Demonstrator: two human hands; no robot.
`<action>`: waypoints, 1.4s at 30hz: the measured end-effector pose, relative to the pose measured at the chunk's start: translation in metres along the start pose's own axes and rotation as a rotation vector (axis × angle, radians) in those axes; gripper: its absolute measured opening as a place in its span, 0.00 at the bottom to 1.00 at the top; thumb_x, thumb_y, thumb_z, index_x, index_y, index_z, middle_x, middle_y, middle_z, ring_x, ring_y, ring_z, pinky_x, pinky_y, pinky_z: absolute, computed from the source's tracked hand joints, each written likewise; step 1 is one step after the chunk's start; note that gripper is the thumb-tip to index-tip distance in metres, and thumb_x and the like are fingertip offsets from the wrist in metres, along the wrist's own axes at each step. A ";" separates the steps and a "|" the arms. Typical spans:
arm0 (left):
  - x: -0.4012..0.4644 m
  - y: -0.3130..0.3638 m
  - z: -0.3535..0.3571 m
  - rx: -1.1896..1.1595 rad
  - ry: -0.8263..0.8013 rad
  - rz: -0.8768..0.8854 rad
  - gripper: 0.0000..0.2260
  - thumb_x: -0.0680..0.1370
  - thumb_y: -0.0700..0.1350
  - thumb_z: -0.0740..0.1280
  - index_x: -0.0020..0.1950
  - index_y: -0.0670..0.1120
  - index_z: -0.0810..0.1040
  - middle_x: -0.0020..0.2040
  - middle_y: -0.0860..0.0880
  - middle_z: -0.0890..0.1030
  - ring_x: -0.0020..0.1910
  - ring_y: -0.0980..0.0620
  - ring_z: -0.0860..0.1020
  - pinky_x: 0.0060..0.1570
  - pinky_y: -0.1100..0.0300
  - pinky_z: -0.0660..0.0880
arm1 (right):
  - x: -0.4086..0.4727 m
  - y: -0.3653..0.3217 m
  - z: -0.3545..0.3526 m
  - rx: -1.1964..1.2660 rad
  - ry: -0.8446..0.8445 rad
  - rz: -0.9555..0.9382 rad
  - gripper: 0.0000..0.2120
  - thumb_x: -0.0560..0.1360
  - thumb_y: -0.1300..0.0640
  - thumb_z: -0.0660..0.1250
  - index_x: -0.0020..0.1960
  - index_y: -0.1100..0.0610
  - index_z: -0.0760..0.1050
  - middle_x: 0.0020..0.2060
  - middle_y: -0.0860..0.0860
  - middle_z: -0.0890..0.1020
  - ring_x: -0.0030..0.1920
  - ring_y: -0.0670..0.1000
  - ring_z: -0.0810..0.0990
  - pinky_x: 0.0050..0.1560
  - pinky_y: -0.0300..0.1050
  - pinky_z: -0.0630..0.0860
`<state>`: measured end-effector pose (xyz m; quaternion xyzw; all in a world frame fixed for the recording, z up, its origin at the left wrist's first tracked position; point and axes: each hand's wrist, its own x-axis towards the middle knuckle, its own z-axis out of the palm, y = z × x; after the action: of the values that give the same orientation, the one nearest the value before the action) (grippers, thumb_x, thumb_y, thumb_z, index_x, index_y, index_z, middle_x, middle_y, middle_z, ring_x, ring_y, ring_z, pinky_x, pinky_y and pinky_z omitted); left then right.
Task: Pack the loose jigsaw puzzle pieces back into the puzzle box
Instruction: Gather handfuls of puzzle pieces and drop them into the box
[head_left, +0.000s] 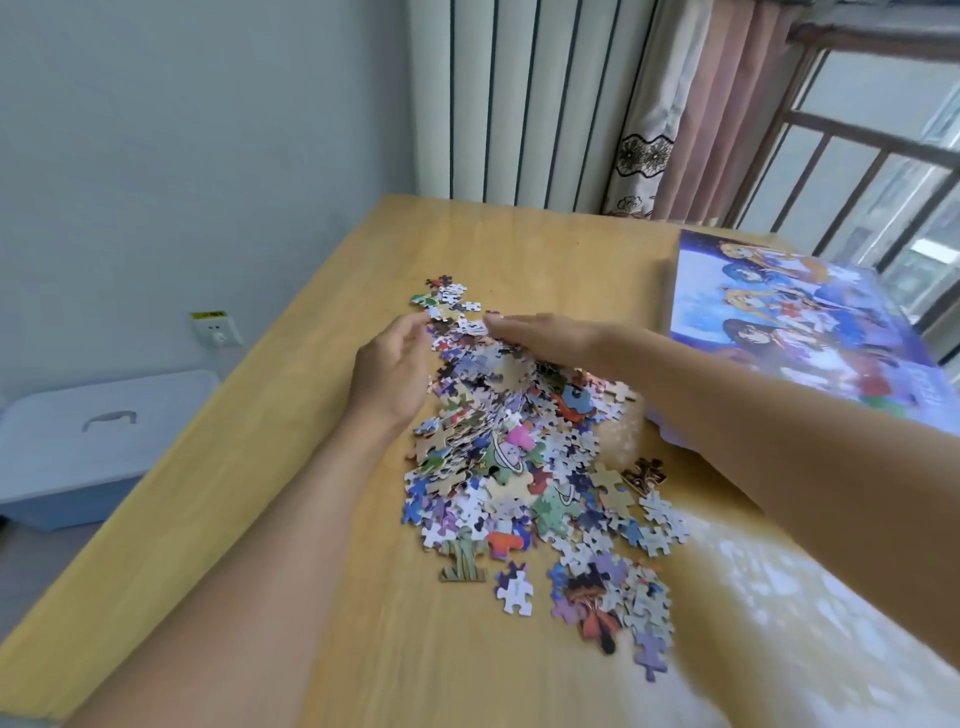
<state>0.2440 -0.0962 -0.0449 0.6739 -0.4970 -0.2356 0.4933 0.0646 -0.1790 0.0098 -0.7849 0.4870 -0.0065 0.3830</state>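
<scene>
The loose puzzle pieces (519, 467) were heaped in a long, ragged pile down the middle of the wooden table (291, 519), stretched from mid-table toward the near edge, with a few stragglers — among them a white piece (515, 590) and a green striped piece (464, 561) — scattered at the near end. The left hand (392, 371) was set against the pile's left flank at its far end, palm turned inward and fingers loosely bent, touching pieces but closed on none. The right hand (540, 338) was laid over the far part of the heap from the right, fingers straight and flat, nothing gripped; motion blur hid the fingertips. The puzzle box (800, 332) — printed with cartoon figures on a blue ground — was lying flat at the table's right edge, near its far right corner, just beside the pile; the right forearm was stretched across in front of its near corner. Whether it was open could not be told. Beyond the table's left edge a white lidded bin (98, 436) was seen on the floor, a wall socket (215, 330) above it. Past the far edge, a radiator (530, 98) and a curtain (691, 114) were seen.
</scene>
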 end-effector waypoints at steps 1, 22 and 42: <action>0.001 -0.001 0.000 0.011 -0.002 0.001 0.15 0.84 0.48 0.58 0.69 0.50 0.76 0.66 0.52 0.78 0.59 0.59 0.73 0.56 0.66 0.66 | -0.005 -0.008 0.004 -0.090 -0.052 -0.052 0.35 0.79 0.31 0.53 0.77 0.52 0.64 0.75 0.52 0.68 0.74 0.55 0.67 0.75 0.56 0.61; 0.010 -0.009 0.000 -0.054 0.246 -0.033 0.16 0.83 0.46 0.57 0.69 0.47 0.75 0.66 0.50 0.77 0.65 0.53 0.74 0.64 0.58 0.71 | 0.106 -0.057 0.003 -0.298 -0.022 -0.196 0.30 0.81 0.36 0.55 0.76 0.54 0.66 0.73 0.53 0.71 0.72 0.55 0.69 0.72 0.52 0.65; -0.019 0.008 0.002 0.006 -0.265 0.125 0.15 0.85 0.47 0.56 0.62 0.51 0.81 0.53 0.52 0.84 0.51 0.61 0.77 0.40 0.80 0.66 | -0.064 -0.013 0.007 -0.550 -0.057 -0.094 0.61 0.56 0.33 0.80 0.80 0.44 0.52 0.77 0.46 0.64 0.74 0.53 0.65 0.73 0.54 0.65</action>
<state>0.2313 -0.0804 -0.0421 0.6060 -0.5994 -0.2898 0.4353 0.0438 -0.1219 0.0360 -0.8810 0.4223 0.1303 0.1686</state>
